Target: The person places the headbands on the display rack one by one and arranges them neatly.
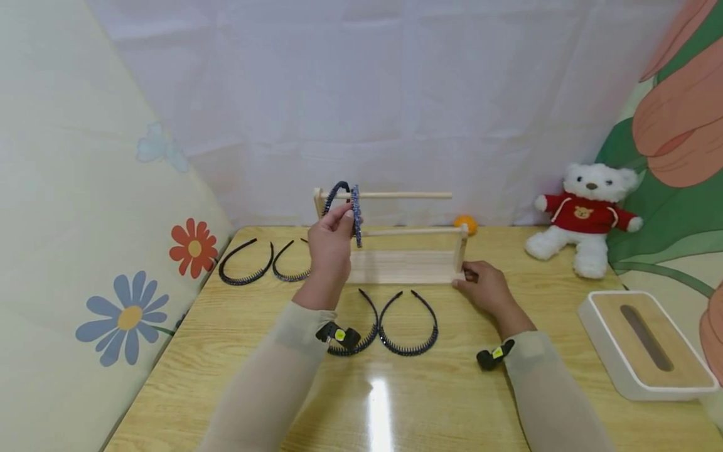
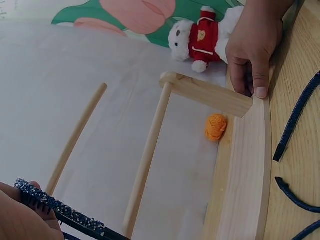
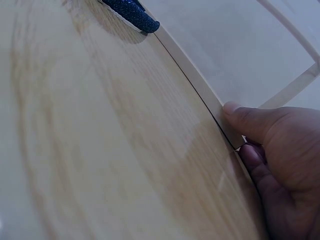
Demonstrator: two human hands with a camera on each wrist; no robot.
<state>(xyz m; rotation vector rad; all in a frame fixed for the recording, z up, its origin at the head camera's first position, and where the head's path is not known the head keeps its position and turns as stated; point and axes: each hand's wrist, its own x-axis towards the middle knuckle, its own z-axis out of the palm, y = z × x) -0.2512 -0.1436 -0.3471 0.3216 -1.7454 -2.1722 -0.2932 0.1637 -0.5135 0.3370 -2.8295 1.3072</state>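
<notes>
My left hand (image 1: 332,242) pinches a dark blue glittery toothed headband (image 1: 356,216) between thumb and fingers, at the upper rod of a wooden rack (image 1: 403,267). Sparkling beads cover that headband (image 2: 60,207) in the left wrist view. Whether the rod passes inside it is hard to tell. Just left of it, another dark headband (image 1: 334,191) hangs near the rod's left end. The right hand (image 1: 487,285) grips the front right corner of the rack's base, with the thumb on the base's edge (image 3: 212,102) in the right wrist view.
Dark headbands lie on the wooden table: one (image 1: 245,280) at far left, another (image 1: 289,277) beside it, and two in front, including one (image 1: 409,351). An orange ball (image 1: 465,224), a white teddy bear (image 1: 590,213) and a tissue box (image 1: 646,345) stand to the right.
</notes>
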